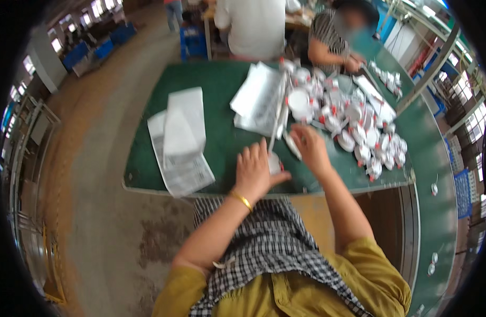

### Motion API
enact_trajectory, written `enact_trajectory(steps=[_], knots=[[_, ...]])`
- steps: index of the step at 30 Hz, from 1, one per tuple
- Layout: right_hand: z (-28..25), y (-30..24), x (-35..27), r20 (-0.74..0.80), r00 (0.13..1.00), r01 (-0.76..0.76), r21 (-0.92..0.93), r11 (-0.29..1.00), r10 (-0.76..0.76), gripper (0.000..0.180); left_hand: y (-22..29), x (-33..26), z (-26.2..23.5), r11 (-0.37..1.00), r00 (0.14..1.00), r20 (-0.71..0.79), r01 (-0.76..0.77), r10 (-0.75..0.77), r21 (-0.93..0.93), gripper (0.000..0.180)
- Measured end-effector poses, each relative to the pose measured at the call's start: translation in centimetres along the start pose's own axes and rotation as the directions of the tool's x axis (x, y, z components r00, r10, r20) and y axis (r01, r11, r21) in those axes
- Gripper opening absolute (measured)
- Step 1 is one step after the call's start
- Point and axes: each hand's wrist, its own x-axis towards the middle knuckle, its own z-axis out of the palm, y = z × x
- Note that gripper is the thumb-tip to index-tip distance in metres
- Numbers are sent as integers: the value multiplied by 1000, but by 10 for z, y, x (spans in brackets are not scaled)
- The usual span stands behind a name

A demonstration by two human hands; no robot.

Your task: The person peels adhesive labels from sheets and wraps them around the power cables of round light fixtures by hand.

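Note:
My left hand (252, 171) lies on the green table near its front edge. Its fingers are stretched out and the thumb points right, beside a small round white piece (275, 164) with a bit of red on it. The palm covers part of that piece. My right hand (311, 150) is just to the right, with fingers curled together; what is in them, if anything, is hidden. A slim white object (292, 146) lies by its fingertips, its kind unclear. Beyond both hands a heap of round white pieces with red parts (354, 113) spreads over the table's right half.
Printed paper sheets (182, 142) lie at the left of the green table (222, 90), and another paper stack (258, 100) sits at centre back. A person in a striped top (327, 39) works at the far right. A person in white (256, 26) sits beyond the table.

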Motion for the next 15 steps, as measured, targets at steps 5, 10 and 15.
enact_trajectory(steps=[5,10,15], knots=[[-1,32,-13,90,995,-3,-425,905,45,34,-14,-14,-54,891,988,-136,-131,79,-436,43],[2,47,-30,120,990,-9,-464,886,73,34,-35,-107,-89,731,956,284,139,78,-668,14],[-36,39,-56,5,996,-73,-448,891,85,23,-33,-175,-89,821,819,574,328,-1,-467,14]])
